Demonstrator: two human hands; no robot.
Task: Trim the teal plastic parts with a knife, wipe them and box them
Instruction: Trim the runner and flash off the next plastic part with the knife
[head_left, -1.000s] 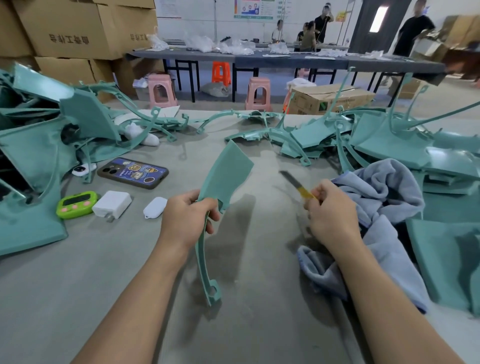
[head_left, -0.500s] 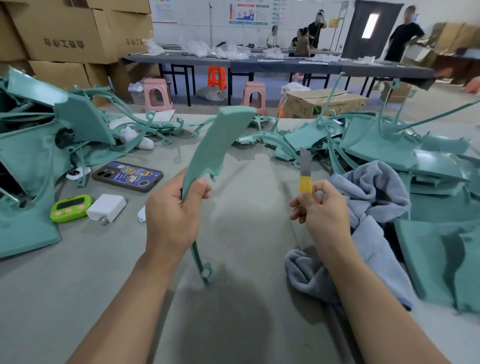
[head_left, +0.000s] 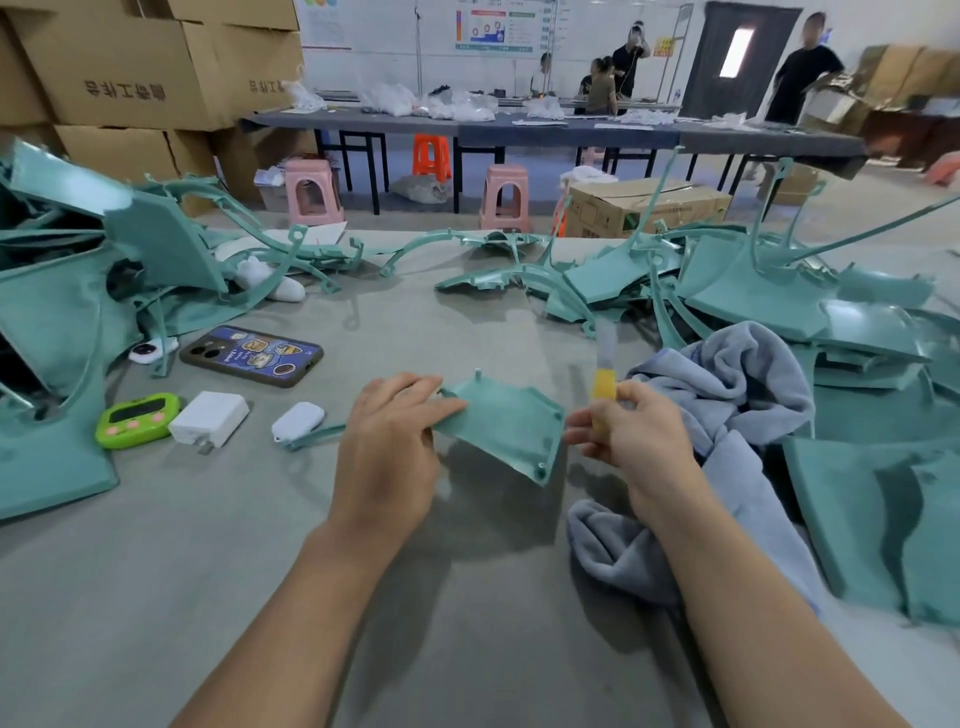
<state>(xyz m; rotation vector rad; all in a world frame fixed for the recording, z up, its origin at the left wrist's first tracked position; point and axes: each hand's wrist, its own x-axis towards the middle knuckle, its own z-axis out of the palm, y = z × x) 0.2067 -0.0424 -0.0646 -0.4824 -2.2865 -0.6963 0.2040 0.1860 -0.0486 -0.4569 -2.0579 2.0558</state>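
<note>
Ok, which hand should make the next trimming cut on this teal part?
The right hand: it grips the knife, blade up, beside the right edge of the teal part. The left hand holds that part.

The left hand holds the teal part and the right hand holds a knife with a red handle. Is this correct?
Almost. In the head view the knife in the right hand has a yellow handle, not red; the left hand does hold the teal part.

Two forearms are seen, bare as far as the lower edge of the view. The left hand (head_left: 387, 447) and the right hand (head_left: 636, 441) are likewise uncovered (the fingernails are too blurred to be judged).
</note>
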